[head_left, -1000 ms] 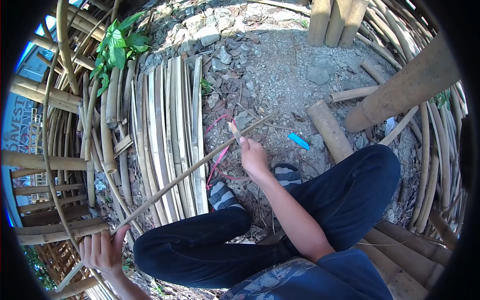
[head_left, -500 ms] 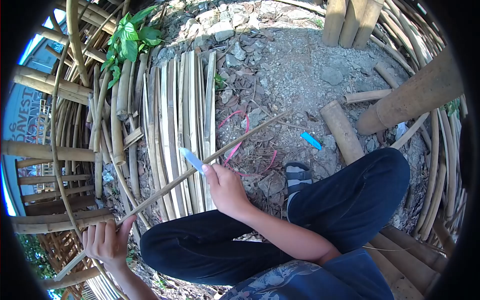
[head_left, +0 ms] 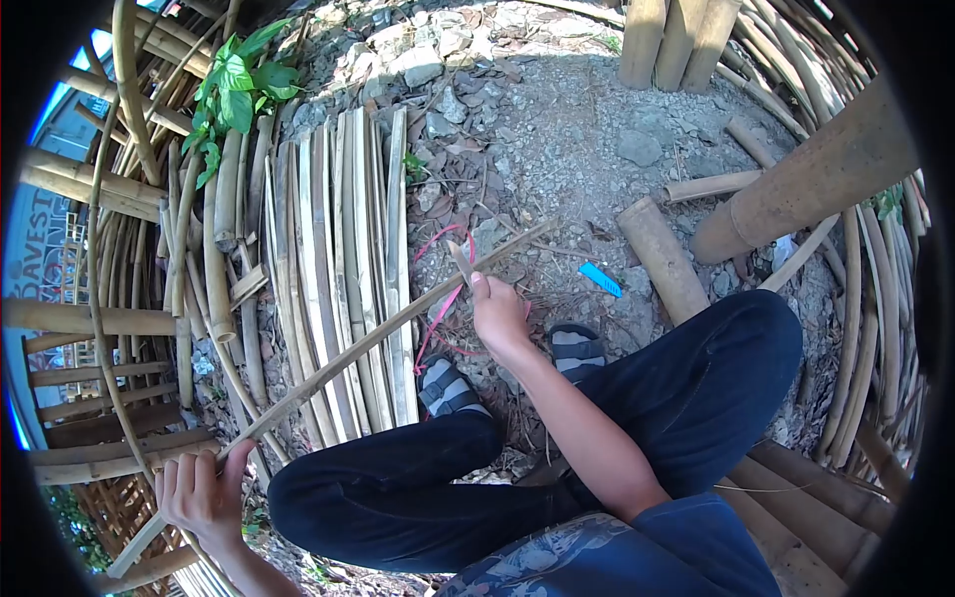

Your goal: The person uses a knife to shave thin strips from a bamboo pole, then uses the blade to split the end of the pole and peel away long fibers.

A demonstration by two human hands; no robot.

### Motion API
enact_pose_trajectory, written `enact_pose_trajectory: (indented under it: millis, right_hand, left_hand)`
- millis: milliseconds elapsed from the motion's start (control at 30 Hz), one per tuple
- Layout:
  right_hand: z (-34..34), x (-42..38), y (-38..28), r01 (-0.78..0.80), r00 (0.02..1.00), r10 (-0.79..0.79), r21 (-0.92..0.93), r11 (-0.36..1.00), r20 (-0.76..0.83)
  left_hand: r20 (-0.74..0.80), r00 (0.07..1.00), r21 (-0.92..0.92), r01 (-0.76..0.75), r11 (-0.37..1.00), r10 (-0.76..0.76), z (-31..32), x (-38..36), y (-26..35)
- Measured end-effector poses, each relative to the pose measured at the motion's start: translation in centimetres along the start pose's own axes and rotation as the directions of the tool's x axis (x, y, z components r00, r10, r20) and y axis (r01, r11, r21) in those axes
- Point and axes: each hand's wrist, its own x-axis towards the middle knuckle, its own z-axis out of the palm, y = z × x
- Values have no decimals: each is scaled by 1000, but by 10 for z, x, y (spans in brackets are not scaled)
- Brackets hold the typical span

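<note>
Left hand (head_left: 199, 497) grips the strip (head_left: 368, 343) at lower left, right hand (head_left: 497, 313) clasps a knife (head_left: 462, 262) mid-frame; best shave with light, shallow strokes away from the legs.

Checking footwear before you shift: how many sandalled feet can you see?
2. One grey sandalled foot lies left of the right hand, under the bamboo strip; the other is right of that hand, beside the knee.

The person is sitting cross-legged on gravel, gripping 1 long bamboo strip (head_left: 378, 333) near its lower end with the left hand (head_left: 199, 495). The right hand (head_left: 497, 310) is pressing a knife (head_left: 462, 262) against the strip farther up. Flat bamboo slats (head_left: 338, 249) are lying beneath it, and a blue comb (head_left: 600, 280) is resting near a bamboo log (head_left: 662, 259).
</note>
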Motion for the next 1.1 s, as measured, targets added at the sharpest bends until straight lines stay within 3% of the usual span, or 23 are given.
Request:
enact_pose_trajectory:
  millis: [133,167,267,333,400,467,533,600,667,933,1100]
  right_hand:
    - [20,-66,-36,101,993,-101,-2,995,58]
    - [23,-79,-44,111,992,-115,68,991,47]
    - [19,-118,-69,301,897,-302,53,952,322]
    - [26,-147,-82,339,839,-374,160,927,394]
    - [32,-142,-80,264,886,-319,200,944,337]
    - [22,-105,-74,209,960,-239,194,958,146]
    - [-1,-45,-54,100,995,-101,23,995,19]
    - [-27,11,-19,-28,987,5,-139,990,-161]
    - [-43,59,28,-147,968,105,-175,974,-228]
    - [-67,93,45,-281,944,214,-267,922,-252]
    - [-44,87,53,-158,971,119,-184,970,-208]
  left_hand:
    - [6,999,-52,34,998,-34,3,6,-2]
    - [18,999,-55,39,998,-38,4,4,-3]
    - [15,999,-67,45,997,-44,5,5,-3]
    - [16,999,-57,47,997,-46,4,3,-3]
    - [28,997,-59,70,996,-69,1,3,-2]
    - [48,996,-65,73,995,-70,-1,1,-3]
    - [153,978,-74,156,985,-143,0,-4,1]
    - [147,980,-103,151,983,-135,3,-8,3]
    - [210,961,-74,197,978,-178,-1,-6,4]
    - [168,978,-34,132,991,-125,-2,-4,5]
    - [109,989,30,94,995,-97,-2,-6,10]
